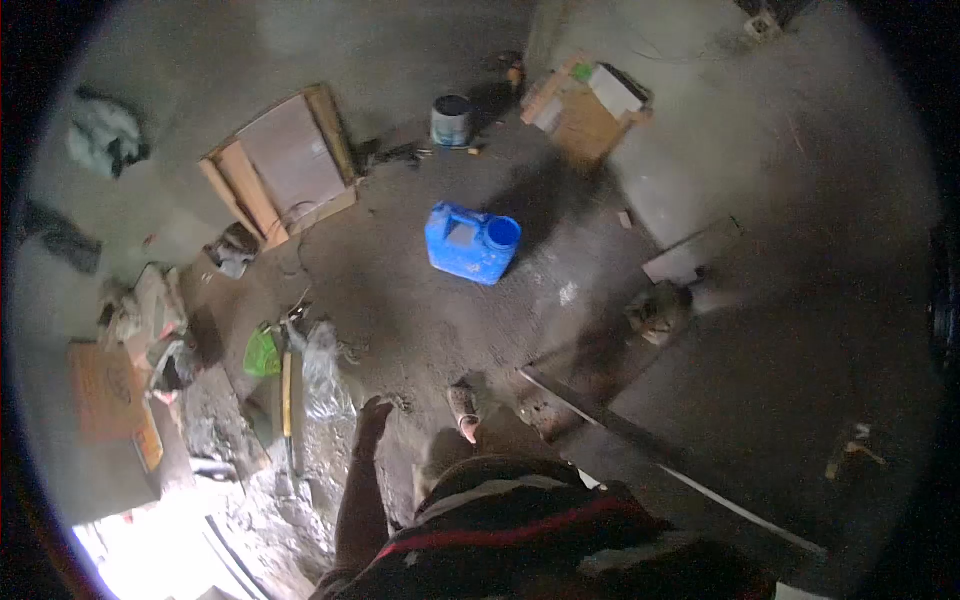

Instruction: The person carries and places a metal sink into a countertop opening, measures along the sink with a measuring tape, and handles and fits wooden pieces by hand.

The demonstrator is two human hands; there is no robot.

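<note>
The whole scene is carried by a dark, rough-surfaced floor, on which a damp-looking sheen is caught in places. The lower edge is filled by a dark cloth garment, crossed by pale and red stripes. To its right, a long, straight, narrow bar is laid diagonally. Farther off, a flat rectangular panel is edged by wooden strips. The blue plastic jerrycan, boxy and round-mouthed, is stood in the middle of the floor. On the left, a tool with a straight yellowish handle is seen beside crumpled clear plastic. A cylindrical bucket is set beyond the jerrycan. The left hand is held low, near the clear plastic; its grip cannot be made out in shadow. The right hand is not seen.
</note>
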